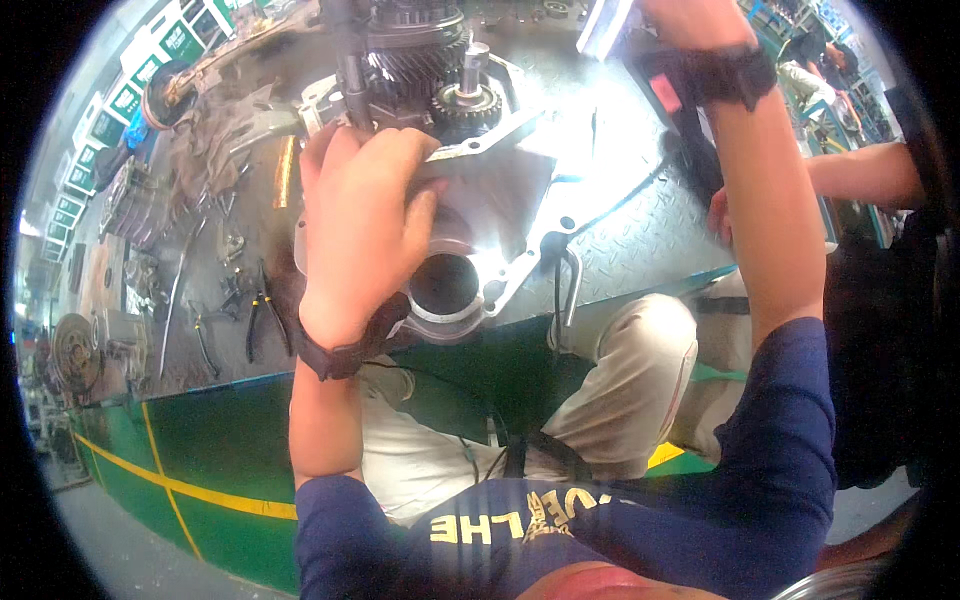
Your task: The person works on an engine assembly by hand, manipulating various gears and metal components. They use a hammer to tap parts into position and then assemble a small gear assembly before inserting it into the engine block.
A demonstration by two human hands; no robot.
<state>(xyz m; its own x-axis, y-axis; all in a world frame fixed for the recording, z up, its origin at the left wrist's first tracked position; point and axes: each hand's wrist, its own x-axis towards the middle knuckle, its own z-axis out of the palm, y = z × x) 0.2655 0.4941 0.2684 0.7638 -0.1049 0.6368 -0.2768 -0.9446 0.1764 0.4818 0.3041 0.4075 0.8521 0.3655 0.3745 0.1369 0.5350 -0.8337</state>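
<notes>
My left hand (pixel 365 215) is closed, with its fingers curled at the lower end of an upright dark metal rod (pixel 354 85). The fingertips are hidden, so what they hold does not show. Just beyond stand a large helical gear stack (pixel 415 62) and a smaller gear with a shaft (pixel 467 104), set in a pale metal gearbox housing (pixel 490 136). The housing's near end has a round opening (pixel 445 285). My right hand (pixel 690 22) is raised at the top edge, its fingers mostly out of view, close to a bright shiny metal piece (pixel 604 28).
Pliers (pixel 262 318), a thin rod (pixel 180 290) and small metal parts lie on the bench's left side, near a brass-coloured strip (pixel 285 172). A bent metal bar (pixel 573 285) hangs by the bench edge. Another person's arm (pixel 865 178) reaches in from the right.
</notes>
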